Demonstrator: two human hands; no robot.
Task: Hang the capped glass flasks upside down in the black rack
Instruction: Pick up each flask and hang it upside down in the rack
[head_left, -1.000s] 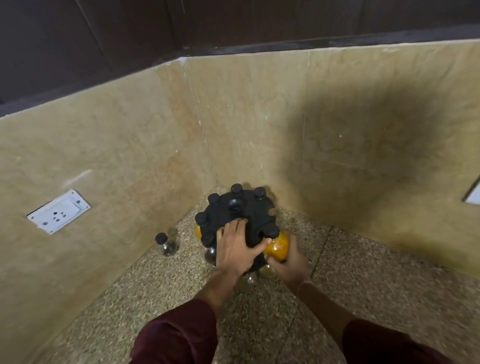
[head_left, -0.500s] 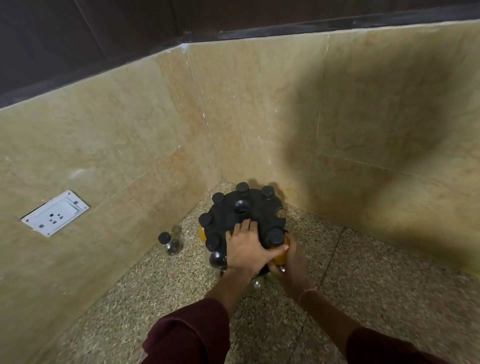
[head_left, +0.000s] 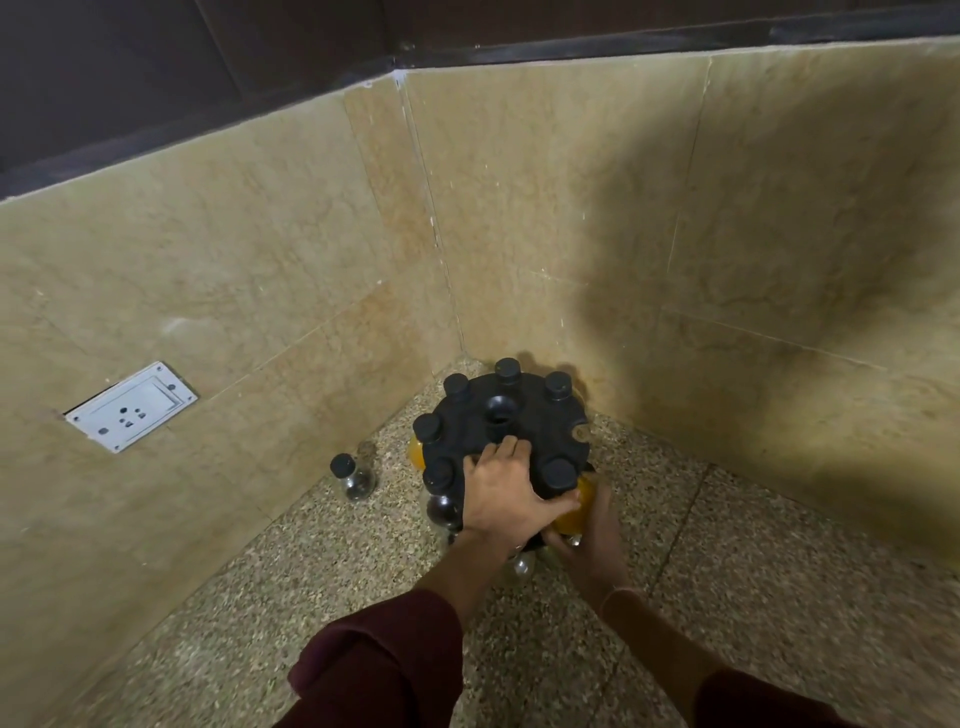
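Observation:
A round black rack (head_left: 524, 421) stands in the corner of the speckled counter, with several black-capped flasks hanging around its rim, caps up. My left hand (head_left: 501, 493) lies flat on the rack's near top edge. My right hand (head_left: 592, 540) is lower, cupped around a flask with orange contents (head_left: 579, 506) that hangs under a black cap (head_left: 557, 474) at the rack's near right side. One slot (head_left: 579, 432) on the right rim stands open. A small clear flask with a black cap (head_left: 353, 475) stands upright on the counter to the left of the rack.
Beige stone walls meet right behind the rack. A white wall socket (head_left: 130, 408) sits on the left wall. The speckled counter (head_left: 779, 597) stretches toward me and to the right. A seam in the counter (head_left: 680, 525) runs beside my right hand.
The view has shifted slightly. My right hand has pushed the orange flask closer in under the rack's rim; my left hand stays pressed on the rack top.

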